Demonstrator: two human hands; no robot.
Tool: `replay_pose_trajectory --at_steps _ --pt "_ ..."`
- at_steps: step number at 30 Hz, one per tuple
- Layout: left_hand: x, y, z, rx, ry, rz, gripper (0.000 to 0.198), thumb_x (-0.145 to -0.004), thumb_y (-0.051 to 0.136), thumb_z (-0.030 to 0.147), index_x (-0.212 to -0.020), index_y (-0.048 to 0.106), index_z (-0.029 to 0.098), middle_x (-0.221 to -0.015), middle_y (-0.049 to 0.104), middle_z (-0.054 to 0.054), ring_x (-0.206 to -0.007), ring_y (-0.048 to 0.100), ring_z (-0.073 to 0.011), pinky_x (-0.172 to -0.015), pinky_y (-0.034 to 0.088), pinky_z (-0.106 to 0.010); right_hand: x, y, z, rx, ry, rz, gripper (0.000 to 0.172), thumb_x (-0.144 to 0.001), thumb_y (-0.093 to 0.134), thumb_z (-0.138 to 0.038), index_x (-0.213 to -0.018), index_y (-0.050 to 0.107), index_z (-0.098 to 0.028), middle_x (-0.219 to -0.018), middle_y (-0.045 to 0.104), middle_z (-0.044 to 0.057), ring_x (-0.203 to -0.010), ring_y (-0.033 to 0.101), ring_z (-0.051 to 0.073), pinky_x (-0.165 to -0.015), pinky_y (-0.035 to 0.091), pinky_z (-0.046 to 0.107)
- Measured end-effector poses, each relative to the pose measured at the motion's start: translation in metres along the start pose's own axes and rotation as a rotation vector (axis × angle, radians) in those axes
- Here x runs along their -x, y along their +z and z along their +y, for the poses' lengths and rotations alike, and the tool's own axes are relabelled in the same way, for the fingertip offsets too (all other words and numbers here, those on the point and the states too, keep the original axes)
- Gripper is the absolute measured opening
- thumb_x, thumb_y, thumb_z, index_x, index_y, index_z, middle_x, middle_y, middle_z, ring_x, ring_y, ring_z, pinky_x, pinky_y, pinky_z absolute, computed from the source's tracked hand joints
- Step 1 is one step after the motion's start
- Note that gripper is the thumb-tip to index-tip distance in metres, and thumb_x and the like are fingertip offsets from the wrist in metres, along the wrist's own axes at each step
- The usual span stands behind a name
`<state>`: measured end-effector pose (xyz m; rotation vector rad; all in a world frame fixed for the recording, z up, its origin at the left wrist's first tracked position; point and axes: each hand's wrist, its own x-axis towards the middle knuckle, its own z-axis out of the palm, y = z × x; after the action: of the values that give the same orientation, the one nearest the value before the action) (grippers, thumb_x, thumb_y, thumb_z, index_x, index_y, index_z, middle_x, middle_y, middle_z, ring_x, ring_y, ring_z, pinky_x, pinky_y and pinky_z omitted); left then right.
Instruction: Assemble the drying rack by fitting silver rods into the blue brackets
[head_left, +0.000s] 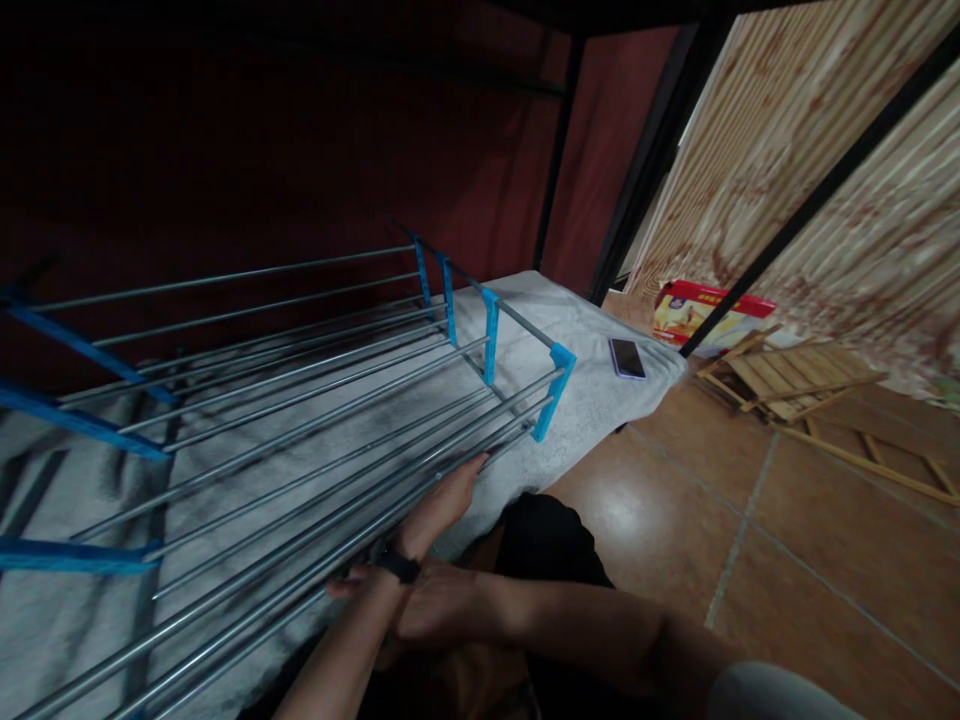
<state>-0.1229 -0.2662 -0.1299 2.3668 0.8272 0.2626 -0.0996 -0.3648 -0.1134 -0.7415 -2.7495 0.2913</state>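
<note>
A rack of several grey metal rods (300, 540) joined by blue plastic end pieces (553, 392) lies on a light grey cloth (570, 310). My left hand (444, 502) reaches along the front rods with its fingers stretched out, seeming to touch them. On that wrist is a dark watch (397, 563). My right hand (442, 603) crosses beneath the left wrist, and its fingertips show on the far side, close to the front rods. Most of the right fingers are hidden by the left forearm, so whether they hold anything cannot be made out.
A phone (627, 359) lies on the cloth beyond the rack. Black metal posts (562, 150) frame the surface. On the tiled floor (675, 530) to the right are a folded wooden stand (802, 380) and a red and yellow box (709, 315). A dark red wall stands behind.
</note>
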Motion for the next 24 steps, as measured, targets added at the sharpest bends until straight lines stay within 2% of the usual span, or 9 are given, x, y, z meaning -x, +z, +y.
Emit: replay_pose_trajectory --at_steps 3,6,9,12,14,16,18,21,24 --pt "0.0 -0.002 0.004 0.044 0.005 -0.009 0.052 -0.089 0.031 0.006 -0.138 0.048 0.013 -0.143 0.051 -0.01 -0.132 0.047 -0.0161 -0.115 0.033 -0.034 0.042 -0.03 -0.004 -0.267 0.02 -0.015 0.024 -0.09 0.05 -0.022 -0.11 0.064 -0.019 -0.128 0.063 0.007 -0.124 0.052 0.018 -0.103 0.041 0.03" --pt "-0.001 -0.004 0.008 0.11 -0.04 -0.006 0.051 -0.089 0.032 0.007 -0.136 0.05 0.013 -0.14 0.054 -0.011 -0.13 0.05 -0.0178 -0.113 0.036 -0.036 0.092 -0.064 0.001 -0.61 0.377 0.017 0.024 -0.095 0.044 -0.029 -0.097 0.067 -0.023 -0.094 0.073 0.001 -0.087 0.066 0.014 -0.078 0.05 0.023" --pt "-0.002 -0.004 0.011 0.151 -0.118 -0.036 0.049 -0.089 0.035 0.009 -0.136 0.049 0.016 -0.135 0.058 -0.012 -0.122 0.056 -0.0203 -0.106 0.043 -0.037 0.142 -0.09 0.024 -0.773 0.817 0.334 0.032 -0.096 0.041 -0.038 -0.089 0.066 -0.021 -0.089 0.071 0.003 -0.086 0.065 0.016 -0.079 0.049 0.026" --pt "-0.003 -0.002 0.012 0.129 -0.116 -0.036 0.049 -0.086 0.037 0.006 -0.133 0.052 0.016 -0.132 0.06 -0.012 -0.119 0.058 -0.0207 -0.103 0.044 -0.036 0.183 -0.095 0.059 -0.602 1.218 0.78 0.029 -0.091 0.043 -0.038 -0.085 0.061 -0.018 -0.086 0.068 0.007 -0.085 0.063 0.018 -0.081 0.048 0.029" --pt "-0.003 -0.001 0.013 0.081 -0.079 -0.025 0.05 -0.084 0.038 0.003 -0.13 0.054 0.014 -0.13 0.061 -0.013 -0.119 0.057 -0.0209 -0.104 0.043 -0.035 0.197 -0.089 0.083 -0.486 1.363 0.912 0.025 -0.087 0.046 -0.033 -0.099 0.06 -0.016 -0.102 0.068 0.01 -0.095 0.062 0.019 -0.087 0.047 0.031" --pt "-0.002 0.001 0.014 0.042 -0.058 -0.028 0.051 -0.083 0.037 0.002 -0.13 0.054 0.012 -0.127 0.062 -0.015 -0.117 0.058 -0.0218 -0.103 0.043 -0.036 0.199 -0.081 0.101 -0.455 1.42 0.888 0.034 -0.083 0.049 -0.028 -0.114 0.057 -0.016 -0.117 0.064 0.012 -0.104 0.06 0.019 -0.092 0.045 0.032" --pt "-0.002 0.001 0.014 0.028 -0.052 -0.027 0.052 -0.084 0.036 0.002 -0.132 0.053 0.011 -0.126 0.062 -0.015 -0.115 0.058 -0.022 -0.102 0.043 -0.035 0.191 -0.074 0.114 -0.451 1.438 0.78 0.041 -0.081 0.049 -0.024 -0.121 0.055 -0.017 -0.122 0.063 0.011 -0.106 0.06 0.018 -0.092 0.045 0.031" --pt "0.0 0.0 0.015 0.027 -0.056 -0.025 0.052 -0.085 0.036 0.003 -0.133 0.052 0.013 -0.126 0.062 -0.015 -0.116 0.058 -0.0217 -0.103 0.042 -0.036 0.174 -0.072 0.127 -0.42 1.457 0.64 0.036 -0.082 0.047 -0.022 -0.116 0.058 -0.019 -0.109 0.068 0.006 -0.098 0.061 0.017 -0.086 0.046 0.029" --pt "0.001 -0.003 0.017 0.048 -0.059 -0.023 0.053 -0.085 0.036 0.003 -0.134 0.052 0.016 -0.128 0.061 -0.013 -0.12 0.056 -0.0211 -0.105 0.041 -0.036 0.163 -0.075 0.134 -0.37 1.504 0.585 0.024 -0.085 0.046 -0.026 -0.102 0.061 -0.019 -0.095 0.069 0.005 -0.091 0.062 0.018 -0.08 0.046 0.028"
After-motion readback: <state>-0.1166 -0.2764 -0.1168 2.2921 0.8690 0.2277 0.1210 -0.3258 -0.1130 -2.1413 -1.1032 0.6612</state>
